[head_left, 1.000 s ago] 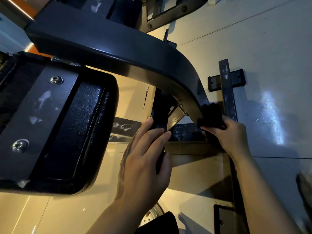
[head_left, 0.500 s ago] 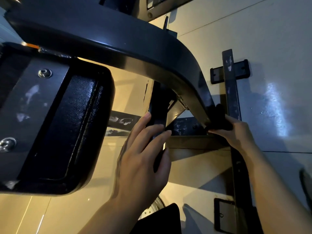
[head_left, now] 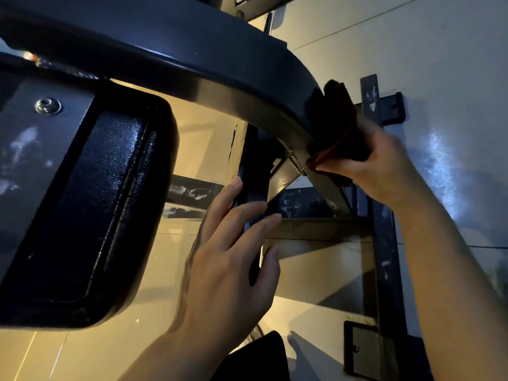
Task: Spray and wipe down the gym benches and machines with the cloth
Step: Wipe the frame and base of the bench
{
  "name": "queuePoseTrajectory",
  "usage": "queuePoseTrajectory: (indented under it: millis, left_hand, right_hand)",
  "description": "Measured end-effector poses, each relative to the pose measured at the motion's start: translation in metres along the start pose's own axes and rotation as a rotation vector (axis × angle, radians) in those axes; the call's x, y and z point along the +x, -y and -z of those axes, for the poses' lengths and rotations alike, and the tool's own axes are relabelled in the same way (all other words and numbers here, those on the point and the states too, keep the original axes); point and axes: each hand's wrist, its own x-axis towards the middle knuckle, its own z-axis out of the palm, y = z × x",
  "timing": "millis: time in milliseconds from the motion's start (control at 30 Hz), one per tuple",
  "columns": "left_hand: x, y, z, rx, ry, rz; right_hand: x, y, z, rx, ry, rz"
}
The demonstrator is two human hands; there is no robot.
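A curved dark steel frame arm (head_left: 209, 64) of a gym machine arcs from upper left down to the right. My right hand (head_left: 373, 160) grips a dark cloth (head_left: 338, 127) and presses it against the lower right bend of that arm. My left hand (head_left: 233, 257) holds a slim black upright object (head_left: 254, 188), thumb on one side and fingers on the other; I cannot tell what it is. A black padded bench cushion (head_left: 90, 215) with its metal backing plate fills the left.
The machine's black base bars (head_left: 384, 257) lie on the pale tiled floor (head_left: 412, 50), with a cross foot (head_left: 390, 108) at upper right and a foot plate (head_left: 362, 350) at lower right. Bolts show on the cushion plate (head_left: 48, 105). A dark object (head_left: 255, 358) sits at bottom centre.
My right hand has slid the cloth upward along the curved frame arm, from its lower end to the bend. My left hand has kept its hold on the black upright object.
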Motion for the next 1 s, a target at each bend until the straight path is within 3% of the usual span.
queuePoseTrajectory:
  millis: [267,633,700,900,1000]
  left_hand:
    - [0.001,0.001,0.000,-0.007,-0.006,-0.010]
    - [-0.002,0.001,-0.001,-0.026,-0.035,0.022]
    - [-0.002,0.000,0.000,-0.029,-0.041,0.026]
    - [0.000,0.000,-0.001,0.006,-0.024,0.006]
    - [-0.001,0.000,0.000,0.009,-0.004,0.004]
  right_hand:
    - [-0.020,-0.094,-0.026,-0.187,0.007,-0.236]
    - [-0.035,-0.112,-0.042,-0.325,-0.106,-0.322]
    - [-0.038,-0.097,-0.045,-0.260,-0.164,-0.229]
    - [-0.002,0.003,-0.031,-0.394,-0.318,0.348]
    - [0.001,-0.001,-0.029,-0.291,-0.277,0.351]
